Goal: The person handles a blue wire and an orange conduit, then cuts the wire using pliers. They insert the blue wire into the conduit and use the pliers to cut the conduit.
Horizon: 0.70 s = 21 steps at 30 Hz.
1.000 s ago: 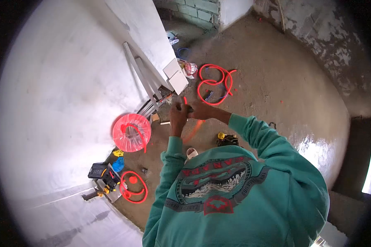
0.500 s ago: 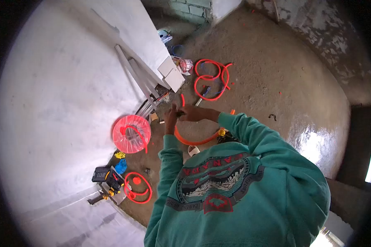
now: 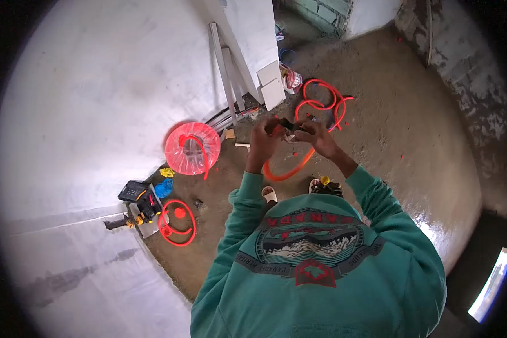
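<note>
My left hand (image 3: 264,142) is closed around an orange-red flexible pipe (image 3: 287,173), whose loop hangs below both hands. A bit of red shows between the left fingers. My right hand (image 3: 316,138) is closed, its fingertips pinching a small dark piece (image 3: 288,124) that bridges the gap to the left hand. The kind of that dark piece is too small to make out. Both hands are raised in front of my green sweatshirt (image 3: 315,253), close together.
A plastic-wrapped red coil (image 3: 192,163) leans by the white wall. Several red pipe loops (image 3: 343,107) lie on the floor ahead, with another loop (image 3: 180,243) at left. An open toolbox (image 3: 142,198) stands near a blue bag (image 3: 164,188). White boards (image 3: 271,84) rest against the wall.
My hands have come up nearer to the camera, and they are a little farther apart. The view has shifted, so the floor items appear elsewhere in the picture.
</note>
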Available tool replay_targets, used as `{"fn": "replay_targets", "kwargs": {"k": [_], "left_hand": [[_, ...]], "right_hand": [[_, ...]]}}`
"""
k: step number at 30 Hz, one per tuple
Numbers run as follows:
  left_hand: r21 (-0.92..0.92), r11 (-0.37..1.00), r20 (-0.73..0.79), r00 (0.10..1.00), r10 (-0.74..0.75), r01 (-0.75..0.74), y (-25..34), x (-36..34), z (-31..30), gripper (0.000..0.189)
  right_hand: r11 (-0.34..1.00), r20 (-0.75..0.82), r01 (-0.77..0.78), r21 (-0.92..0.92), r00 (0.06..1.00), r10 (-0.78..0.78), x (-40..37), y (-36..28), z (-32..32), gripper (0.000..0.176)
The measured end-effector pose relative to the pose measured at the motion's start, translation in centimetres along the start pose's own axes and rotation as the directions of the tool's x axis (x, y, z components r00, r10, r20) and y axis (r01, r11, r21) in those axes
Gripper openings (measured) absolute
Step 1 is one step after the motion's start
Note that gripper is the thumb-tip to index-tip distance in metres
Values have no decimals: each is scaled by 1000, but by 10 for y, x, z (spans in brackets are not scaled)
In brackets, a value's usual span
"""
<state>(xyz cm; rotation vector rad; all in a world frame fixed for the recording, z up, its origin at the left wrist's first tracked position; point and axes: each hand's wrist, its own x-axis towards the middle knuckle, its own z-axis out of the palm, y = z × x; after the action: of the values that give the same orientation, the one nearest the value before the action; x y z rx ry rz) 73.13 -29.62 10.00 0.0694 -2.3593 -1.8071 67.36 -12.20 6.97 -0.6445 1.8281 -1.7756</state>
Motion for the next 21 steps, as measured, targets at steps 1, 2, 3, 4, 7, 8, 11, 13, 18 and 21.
{"fn": "replay_targets", "kwargs": {"k": [1, 2, 3, 4, 7, 8, 11, 13, 18, 21], "left_hand": [[105, 994, -28, 999, -26, 29, 3, -1, 1, 28], [102, 994, -30, 999, -24, 27, 5, -2, 3, 28], [181, 982, -89, 995, -36, 52, 6, -3, 6, 23], [256, 963, -147, 988, -43, 80, 7, -4, 7, 20], [236, 971, -127, 992, -8, 38, -2, -2, 6, 23], [235, 971, -128, 992, -7, 38, -5, -2, 6, 23], [197, 980, -136, 990, 25, 3, -9, 0, 7, 28], [296, 952, -124, 986, 114, -73, -19, 4, 10, 22], [-16, 963, 221, 941, -258, 268, -14, 6, 0, 32], [138, 936, 195, 917, -347, 325, -31, 11, 14, 37]], "right_hand": [[1000, 2, -1, -4, 1000, 1, -2, -3, 1, 38], [998, -54, 27, -54, 998, -29, -6, -6, 3, 41], [993, -109, 51, -103, 992, -62, -8, -11, 4, 44], [993, -109, 52, -106, 992, -63, -10, -12, 4, 44], [963, -123, 106, -248, 982, -140, -11, -11, 1, 50], [968, -117, 117, -220, 982, -145, -11, -6, 0, 51], [978, -102, 110, -177, 986, -130, -12, -9, 0, 52], [983, -93, 92, -159, 990, -108, -12, -18, 1, 52], [944, -21, -262, -201, 964, 263, -11, -27, -2, 32], [944, -21, -79, -321, 997, 76, -7, -14, 2, 33]]}}
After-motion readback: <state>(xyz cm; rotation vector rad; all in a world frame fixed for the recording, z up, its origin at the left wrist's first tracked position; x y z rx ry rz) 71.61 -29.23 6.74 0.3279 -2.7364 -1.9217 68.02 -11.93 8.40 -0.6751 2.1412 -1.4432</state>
